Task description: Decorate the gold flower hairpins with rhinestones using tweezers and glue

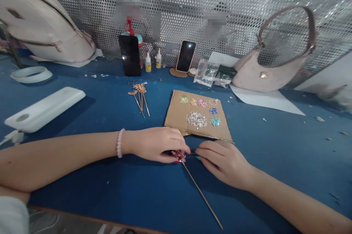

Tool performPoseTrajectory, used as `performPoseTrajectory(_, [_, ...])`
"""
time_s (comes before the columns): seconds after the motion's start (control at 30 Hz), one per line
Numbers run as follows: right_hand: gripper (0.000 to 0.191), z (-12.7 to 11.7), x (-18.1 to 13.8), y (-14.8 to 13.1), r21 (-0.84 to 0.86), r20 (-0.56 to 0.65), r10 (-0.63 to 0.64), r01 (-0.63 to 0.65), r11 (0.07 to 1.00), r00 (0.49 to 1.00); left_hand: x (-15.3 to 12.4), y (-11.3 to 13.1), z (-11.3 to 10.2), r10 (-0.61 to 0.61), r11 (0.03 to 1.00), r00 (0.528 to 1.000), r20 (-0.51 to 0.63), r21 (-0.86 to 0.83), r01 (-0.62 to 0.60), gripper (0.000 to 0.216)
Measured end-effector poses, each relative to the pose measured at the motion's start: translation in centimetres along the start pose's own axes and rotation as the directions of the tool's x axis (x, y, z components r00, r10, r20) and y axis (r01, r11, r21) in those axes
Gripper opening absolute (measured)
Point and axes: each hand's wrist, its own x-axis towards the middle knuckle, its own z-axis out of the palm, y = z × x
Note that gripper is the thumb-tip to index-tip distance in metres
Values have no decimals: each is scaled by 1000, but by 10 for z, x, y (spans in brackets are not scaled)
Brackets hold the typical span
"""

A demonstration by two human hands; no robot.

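My left hand (162, 143), a beaded bracelet at its wrist, is closed round the ornate pink head of a hair stick (202, 196). The stick's long thin gold shaft slants down toward the table's front edge. Close by on the right, my right hand (224, 162) pinches a slim dark tool, which looks like tweezers (193, 154), its tip pointed at the pink head; the fingers hide most of it. Just beyond both hands lies a cardboard sheet (180, 113) bearing small piles of rhinestones: silver (196, 119), teal (215, 121), blue (213, 110), pink (202, 102), pale gold and green.
Several gold hair sticks (140, 96) lie behind my left hand. Farther back stand two phones (131, 56) (186, 57), small glue bottles (148, 63) and plastic bags (206, 72). A white power bank (46, 108) and tape roll (31, 75) are left; a handbag (266, 76) sits right.
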Motion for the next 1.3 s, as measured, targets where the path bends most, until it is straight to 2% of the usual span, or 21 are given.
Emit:
performPoseTrajectory(0.43, [17, -2, 3, -1, -7, -7, 44, -44, 999, 999, 2, 2, -1, -9, 1000, 1000, -1, -6, 9, 23])
performPoseTrajectory(0.73, [16, -1, 3, 1, 12, 6, 55, -55, 998, 998, 0, 4, -2, -21, 999, 1000, 11, 26, 21, 33])
performPoseTrajectory(0.97, [16, -1, 2, 5, 41, 20, 49, -50, 998, 999, 5, 8, -6, -121, 993, 991, 63, -2, 122, 33])
performPoseTrajectory(1.3, [16, -1, 0, 5, 40, 30, 51, -52, 998, 998, 4, 8, -6, -118, 993, 990, 81, 16, 118, 31])
